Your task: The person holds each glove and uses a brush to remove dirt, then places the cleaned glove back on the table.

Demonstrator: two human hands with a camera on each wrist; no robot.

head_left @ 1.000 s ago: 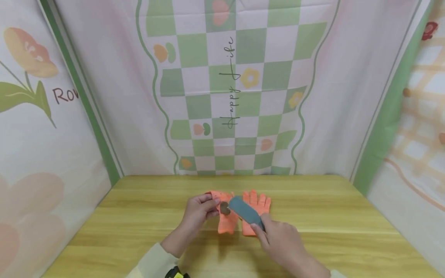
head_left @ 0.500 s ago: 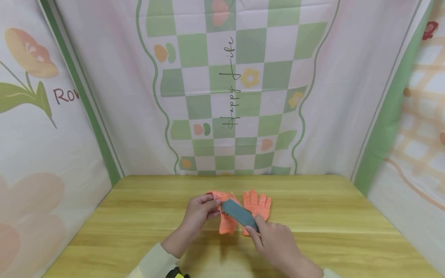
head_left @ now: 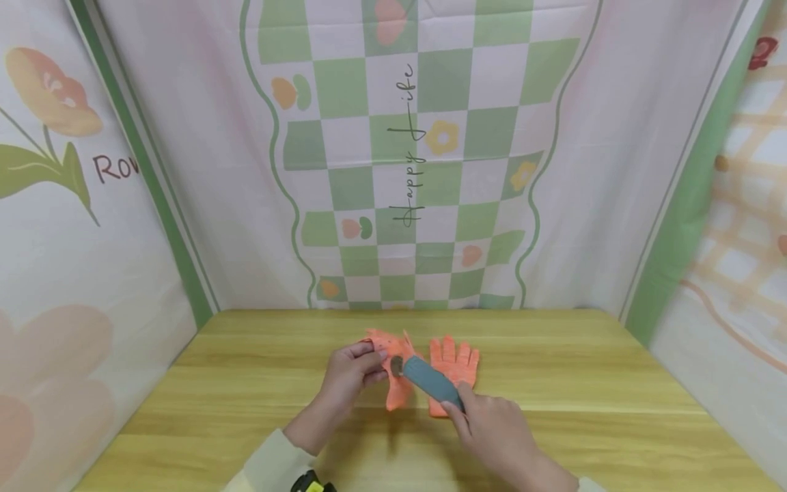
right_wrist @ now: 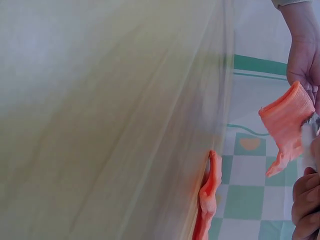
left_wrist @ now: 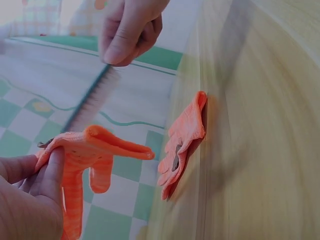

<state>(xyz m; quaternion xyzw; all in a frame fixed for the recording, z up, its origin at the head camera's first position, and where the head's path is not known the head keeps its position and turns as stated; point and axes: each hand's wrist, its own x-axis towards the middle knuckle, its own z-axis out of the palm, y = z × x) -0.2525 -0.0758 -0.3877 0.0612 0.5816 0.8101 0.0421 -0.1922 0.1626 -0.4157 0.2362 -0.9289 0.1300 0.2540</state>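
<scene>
While the left hand [head_left: 352,374] is pinching an orange glove [head_left: 398,394], lower centre | right hand [head_left: 496,429], to its right, is gripping a brush [head_left: 433,383] | second glove [head_left: 460,364] is lying between hands

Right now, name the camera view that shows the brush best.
The head view: the blue-grey brush shows broad and fairly sharp, its near end in the right hand. The left wrist view gives a thin edge and blurred bristles; the right wrist view, at most a pale blur.
</scene>
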